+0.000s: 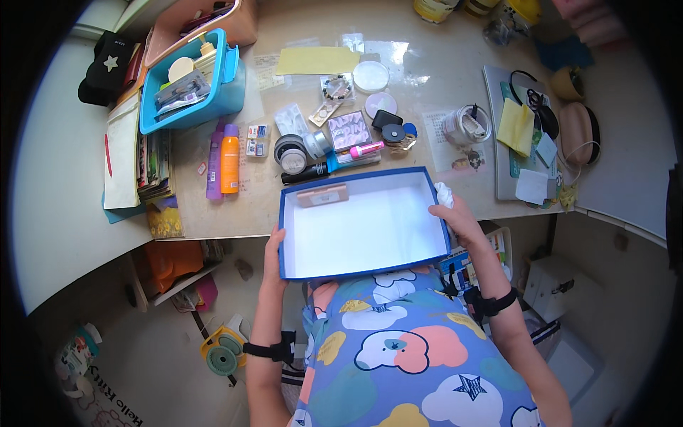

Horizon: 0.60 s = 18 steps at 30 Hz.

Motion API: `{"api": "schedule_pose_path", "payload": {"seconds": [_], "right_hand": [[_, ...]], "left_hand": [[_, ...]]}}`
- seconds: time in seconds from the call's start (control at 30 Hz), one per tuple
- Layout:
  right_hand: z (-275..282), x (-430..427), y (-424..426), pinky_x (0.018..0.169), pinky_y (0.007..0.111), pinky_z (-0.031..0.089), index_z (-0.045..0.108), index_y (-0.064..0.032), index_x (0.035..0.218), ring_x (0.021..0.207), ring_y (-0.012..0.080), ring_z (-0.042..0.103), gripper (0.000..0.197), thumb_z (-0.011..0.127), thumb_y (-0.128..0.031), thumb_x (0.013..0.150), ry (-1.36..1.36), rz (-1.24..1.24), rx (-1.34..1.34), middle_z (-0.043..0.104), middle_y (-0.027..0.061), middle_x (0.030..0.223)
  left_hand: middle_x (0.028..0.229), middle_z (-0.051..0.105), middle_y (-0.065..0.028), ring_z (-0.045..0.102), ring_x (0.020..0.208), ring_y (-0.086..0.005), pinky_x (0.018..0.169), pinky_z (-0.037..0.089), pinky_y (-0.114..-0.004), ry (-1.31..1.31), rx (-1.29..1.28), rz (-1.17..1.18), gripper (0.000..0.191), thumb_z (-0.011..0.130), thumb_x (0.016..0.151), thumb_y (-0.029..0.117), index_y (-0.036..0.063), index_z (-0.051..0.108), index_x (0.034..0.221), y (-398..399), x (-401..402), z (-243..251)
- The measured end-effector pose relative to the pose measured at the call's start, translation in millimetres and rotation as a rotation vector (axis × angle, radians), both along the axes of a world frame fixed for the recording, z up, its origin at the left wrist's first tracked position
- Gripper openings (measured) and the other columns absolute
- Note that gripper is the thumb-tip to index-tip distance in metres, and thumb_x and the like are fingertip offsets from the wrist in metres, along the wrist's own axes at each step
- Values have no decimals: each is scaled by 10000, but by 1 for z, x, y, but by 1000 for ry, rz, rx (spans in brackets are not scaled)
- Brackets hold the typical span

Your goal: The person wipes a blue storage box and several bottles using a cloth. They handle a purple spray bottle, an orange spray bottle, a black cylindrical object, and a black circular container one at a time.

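Note:
A shallow blue-edged box (368,224) with a white inside is held level between my two hands, over the desk's front edge. My left hand (275,253) grips its left wall. On the right wall lies the thumb of my right hand (459,219), with a crumpled white tissue (444,195) against that hand. Inside, along the far wall, lies a flat pinkish-beige case (322,196) with a pale label. Just beyond the box are a black tube (305,174), a pink-capped pen (366,149) and a patterned square box (349,131). Fingers under the box are hidden.
On the left stand a blue plastic basket (235,80) of toiletries, an orange spray bottle (230,160) and a purple one (214,165). To the right are a clear jar (466,125) and a laptop (501,176) with papers on it. A green fan (222,359) sits below the desk.

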State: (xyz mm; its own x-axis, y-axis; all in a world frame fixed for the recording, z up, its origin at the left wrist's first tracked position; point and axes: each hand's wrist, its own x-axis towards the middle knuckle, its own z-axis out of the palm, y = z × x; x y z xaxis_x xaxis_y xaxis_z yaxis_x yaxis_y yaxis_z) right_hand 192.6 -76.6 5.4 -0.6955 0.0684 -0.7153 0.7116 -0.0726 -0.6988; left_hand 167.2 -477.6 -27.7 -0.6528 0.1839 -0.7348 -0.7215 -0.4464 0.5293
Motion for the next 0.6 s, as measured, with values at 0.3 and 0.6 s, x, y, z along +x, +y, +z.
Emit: {"api": "schedule_pose_path", "payload": {"seconds": [0.3, 0.6], "right_hand": [[-9, 7, -12, 819, 413, 491, 601, 8, 1072, 907, 380, 632, 351, 595, -131, 750, 90, 237, 667, 646, 226, 950], [-20, 17, -35, 819, 496, 488, 599, 26, 953, 923, 444, 603, 248, 610, -172, 804, -34, 348, 963, 637, 252, 961]], "left_hand": [[1065, 582, -165, 569, 1033, -329, 881, 470, -401, 1407, -1227, -764, 417, 639, 739, -14, 25, 568, 1148, 54, -54, 13], [979, 516, -122, 526, 923, -245, 732, 452, -318, 1547, -1604, -1435, 382, 566, 747, 77, -20, 544, 1116, 75, -60, -26]]}}
